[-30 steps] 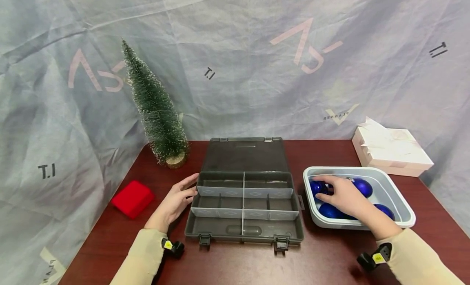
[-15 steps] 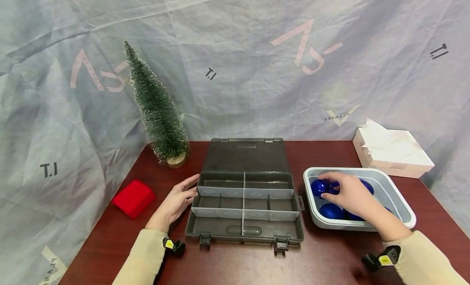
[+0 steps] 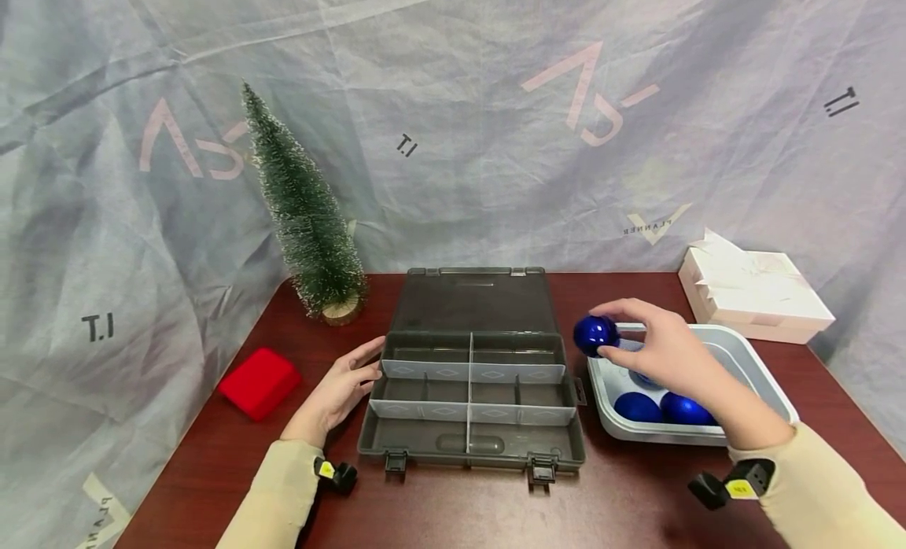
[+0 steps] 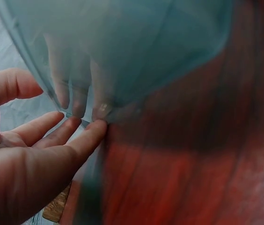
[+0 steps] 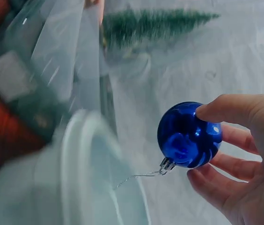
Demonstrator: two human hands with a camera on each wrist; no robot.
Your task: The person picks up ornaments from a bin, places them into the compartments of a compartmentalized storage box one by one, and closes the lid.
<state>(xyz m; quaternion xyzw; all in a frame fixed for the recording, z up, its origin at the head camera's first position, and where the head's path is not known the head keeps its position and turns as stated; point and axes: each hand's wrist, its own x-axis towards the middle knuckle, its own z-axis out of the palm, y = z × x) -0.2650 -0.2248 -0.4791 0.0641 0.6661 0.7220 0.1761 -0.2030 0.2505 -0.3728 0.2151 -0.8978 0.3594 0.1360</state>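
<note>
Lifted since the frame half a second ago, one blue bauble has come up with the right hand, and now sits over the ten o'clock corner of the pale tub.

From the left, the left hand rests at nine o'clock of the grey compartment box, fingers apart from the thumb, tips touching its side, gripping nothing; the box lies opened on the surface, lid towards twelve; next comes the raised bauble, then the tub at three o'clock of the box, with more blue baubles inside; the right hand comes in from four o'clock, thumb and fingers pinching the bauble.

It looks light, with a stiff, glossy shell that is probably slippery and may crack or scuff; best held lightly round its widest part, thumb opposite the fingers, as now.

Only the left wrist view brings the fingertips at the box's edge up close, partly blurred; only the right wrist view shows the silver cap and thin wire loop trailing towards seven or eight o'clock; whether the wire touches the tub I cannot tell; the head view alone gives the whole compartment layout.
</note>
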